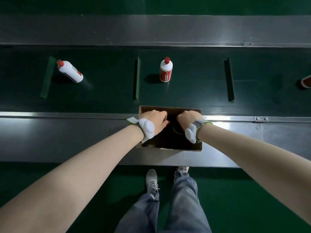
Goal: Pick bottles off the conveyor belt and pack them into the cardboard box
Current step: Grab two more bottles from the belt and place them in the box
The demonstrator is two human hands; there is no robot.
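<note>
An open cardboard box (170, 108) stands on the steel ledge at the near side of the green conveyor belt (104, 84). Both my hands reach down into it. My left hand (154, 119) is closed around a bottle's red cap (167, 122); the rest of that bottle is hidden in the dark box. My right hand (189, 117) is curled over the box's right half, and what it holds is hidden. On the belt a white bottle with a red label (166, 70) stands upright beyond the box. Another white bottle (71, 71) appears tilted at the left.
Raised green cleats (137, 78) cross the belt between the bottles. A third bottle (305, 82) is cut off at the right edge. A steel rail (151, 31) runs behind the belt. My legs and shoes (151, 179) stand on green floor below the ledge.
</note>
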